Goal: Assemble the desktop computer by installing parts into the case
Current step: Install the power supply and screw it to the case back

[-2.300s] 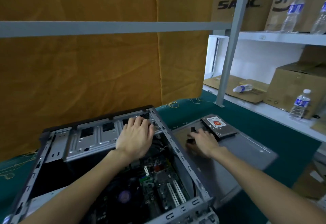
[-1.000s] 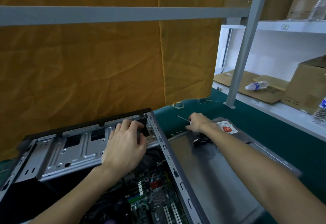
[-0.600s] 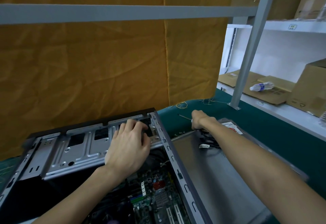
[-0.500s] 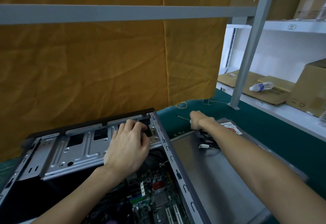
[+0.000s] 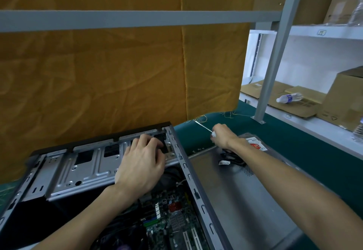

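Observation:
The open computer case [image 5: 193, 186] lies on its side on the green mat, its motherboard [image 5: 170, 220] showing inside. My left hand [image 5: 140, 166] rests on the silver drive cage [image 5: 78, 171] at the case's far end, fingers curled over a black part by the corner. My right hand [image 5: 223, 136] grips a screwdriver [image 5: 204, 126] whose thin shaft points away to the left, beyond the case. The hard drive [image 5: 255, 143] with a red-and-white label lies on the grey side panel [image 5: 245, 194], mostly hidden by my right forearm. A black cable [image 5: 230, 161] lies beside it.
A yellow cloth [image 5: 117, 72] hangs behind the case under a grey bar [image 5: 137, 18]. A grey upright post [image 5: 273, 59] stands on the mat at the right. White shelves hold cardboard boxes [image 5: 345, 100] and a lying water bottle [image 5: 289, 98].
My right hand left the black cable by the hard drive, reached further back onto the mat and took hold of the screwdriver. My left hand stayed on the drive cage.

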A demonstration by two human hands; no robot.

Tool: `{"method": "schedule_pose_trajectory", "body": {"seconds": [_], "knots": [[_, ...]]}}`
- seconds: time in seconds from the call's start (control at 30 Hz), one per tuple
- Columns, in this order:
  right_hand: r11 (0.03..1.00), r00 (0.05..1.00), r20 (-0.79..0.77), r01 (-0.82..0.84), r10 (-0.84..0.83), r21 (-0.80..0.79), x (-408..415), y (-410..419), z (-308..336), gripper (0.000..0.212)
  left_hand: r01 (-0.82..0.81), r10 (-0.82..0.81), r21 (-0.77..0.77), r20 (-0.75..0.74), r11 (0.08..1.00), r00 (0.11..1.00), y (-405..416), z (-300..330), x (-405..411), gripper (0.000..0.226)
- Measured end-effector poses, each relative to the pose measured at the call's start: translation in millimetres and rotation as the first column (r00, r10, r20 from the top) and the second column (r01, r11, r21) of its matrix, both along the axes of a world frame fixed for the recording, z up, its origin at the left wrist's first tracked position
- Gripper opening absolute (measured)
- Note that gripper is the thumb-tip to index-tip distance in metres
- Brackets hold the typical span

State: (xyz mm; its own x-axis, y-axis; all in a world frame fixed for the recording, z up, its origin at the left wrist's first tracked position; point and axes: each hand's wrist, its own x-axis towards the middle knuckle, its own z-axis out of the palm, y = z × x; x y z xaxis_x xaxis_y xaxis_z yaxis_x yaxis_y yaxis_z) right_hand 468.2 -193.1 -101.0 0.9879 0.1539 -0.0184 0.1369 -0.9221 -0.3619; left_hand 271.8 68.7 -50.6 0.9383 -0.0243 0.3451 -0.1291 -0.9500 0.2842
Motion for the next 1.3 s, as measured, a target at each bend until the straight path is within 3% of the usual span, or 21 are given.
{"method": "schedule_pose_trajectory", "body": {"seconds": [0.1, 0.2, 0.37, 0.53, 0.63, 0.8, 0.97, 1.3], "knots": [[0.948, 0.992, -0.123, 0.019, 0.021, 0.318, -13, -6, 3, 0.008, -0.001, 0.001, 0.005, -0.005, 1.000, 1.000, -1, 1, -1, 0.033], [0.915, 0.959, -0.272, 0.031, 0.087, 0.403, -39, -10, 1, 0.008, -0.002, 0.002, 0.008, -0.006, 1.000, 1.000, -2, 3, -2, 0.032], [0.960, 0.910, -0.385, -0.043, 0.152, 0.277, -79, -8, 0, 0.017, -0.005, 0.006, 0.014, -0.019, 1.000, 1.000, -3, 5, -5, 0.033], [0.990, 0.952, -0.280, -0.100, 0.126, 0.104, -90, 2, 4, 0.030, 0.004, -0.004, 0.010, -0.018, 1.000, 1.000, -3, 5, -7, 0.034], [0.989, 0.952, -0.280, -0.098, 0.126, 0.111, -88, 3, 9, 0.031, 0.009, -0.009, 0.015, -0.020, 1.000, 1.000, -2, 5, -7, 0.034], [0.970, 0.983, -0.184, 0.031, 0.014, 0.242, -68, 16, 19, 0.012, 0.005, -0.005, 0.017, -0.009, 1.000, 1.000, -2, 4, -6, 0.033], [0.964, 0.987, -0.157, 0.006, 0.037, 0.267, -41, 57, 11, 0.010, 0.004, -0.004, 0.020, -0.008, 1.000, 1.000, -2, 3, -4, 0.034], [0.995, 0.977, -0.194, -0.079, 0.089, 0.058, -7, 97, -4, 0.020, -0.004, 0.003, 0.029, 0.019, 1.000, 1.000, -1, 0, -1, 0.033]]}}
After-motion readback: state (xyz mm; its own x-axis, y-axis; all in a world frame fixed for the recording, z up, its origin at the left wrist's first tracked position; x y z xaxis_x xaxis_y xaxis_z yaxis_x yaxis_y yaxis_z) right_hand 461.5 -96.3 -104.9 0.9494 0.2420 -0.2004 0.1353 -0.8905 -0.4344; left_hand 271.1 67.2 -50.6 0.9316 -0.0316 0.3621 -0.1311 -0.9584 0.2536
